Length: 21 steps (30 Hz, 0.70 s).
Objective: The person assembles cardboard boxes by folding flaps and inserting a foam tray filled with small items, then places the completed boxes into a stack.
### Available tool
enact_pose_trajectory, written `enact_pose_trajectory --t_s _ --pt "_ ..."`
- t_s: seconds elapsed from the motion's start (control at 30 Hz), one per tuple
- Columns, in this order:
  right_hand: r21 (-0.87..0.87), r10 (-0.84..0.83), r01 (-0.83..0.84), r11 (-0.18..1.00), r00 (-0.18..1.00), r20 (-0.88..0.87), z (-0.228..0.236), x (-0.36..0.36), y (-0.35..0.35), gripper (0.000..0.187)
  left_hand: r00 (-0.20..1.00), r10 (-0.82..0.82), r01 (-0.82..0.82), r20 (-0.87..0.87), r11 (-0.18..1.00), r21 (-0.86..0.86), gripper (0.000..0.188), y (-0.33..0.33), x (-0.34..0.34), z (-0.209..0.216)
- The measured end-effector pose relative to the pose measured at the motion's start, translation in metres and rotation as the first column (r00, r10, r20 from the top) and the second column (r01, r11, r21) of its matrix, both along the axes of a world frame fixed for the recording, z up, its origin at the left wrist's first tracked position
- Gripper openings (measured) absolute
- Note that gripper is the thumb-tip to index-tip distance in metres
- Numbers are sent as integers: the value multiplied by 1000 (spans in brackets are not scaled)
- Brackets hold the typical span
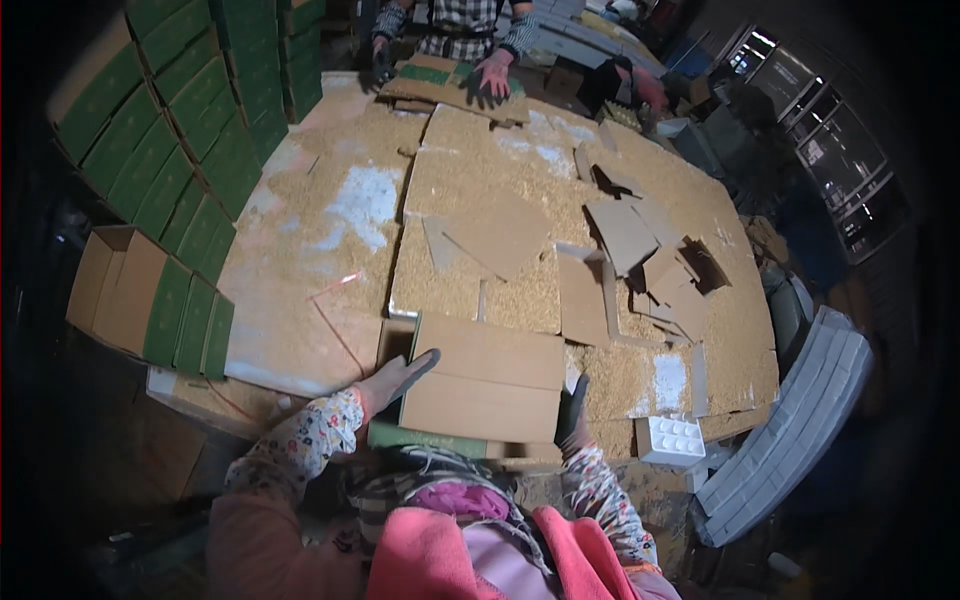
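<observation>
A brown cardboard box (pixel 480 370) with green outer panels is at the near edge of the table, directly in front of me. My left hand (pixel 396 382), dark-gloved at the fingers, holds the box by its left side, thumb and forefinger showing along the edge. On the opposite side my right hand (pixel 573 412), also in a dark glove, grips the box's right edge; some of its fingers are hidden. A green flap (pixel 430 440) shows along the box's near side.
Green boxes (pixel 150 130) stand stacked at the left, with an open-ended box (pixel 115 285) nearest. Loose cardboard pieces (pixel 625 240) lie on the sawdust-strewn table (pixel 340 215). A white cup tray (pixel 672 440) and stacked grey trays (pixel 790 425) are at right. Across the table, a co-worker's gloved hand (pixel 492 75) rests on cardboard.
</observation>
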State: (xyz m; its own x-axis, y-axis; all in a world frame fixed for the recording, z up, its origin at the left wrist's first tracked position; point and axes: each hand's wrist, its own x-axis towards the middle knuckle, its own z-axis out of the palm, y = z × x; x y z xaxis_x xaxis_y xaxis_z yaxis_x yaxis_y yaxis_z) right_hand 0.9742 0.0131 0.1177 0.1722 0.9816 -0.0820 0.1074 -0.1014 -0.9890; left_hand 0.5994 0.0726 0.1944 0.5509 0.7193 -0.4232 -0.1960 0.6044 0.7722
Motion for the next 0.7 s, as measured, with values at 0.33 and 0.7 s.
enact_pose_trajectory --t_s 0.33,0.7 --pt "-245 72 89 965 814 577 69 -3 30 30 505 557 669 -659 229 707 68 30 -41 -73" --pt "-427 -166 253 868 959 230 41 20 45 19 831 485 -322 -274 820 474 92 135 -73 -151"
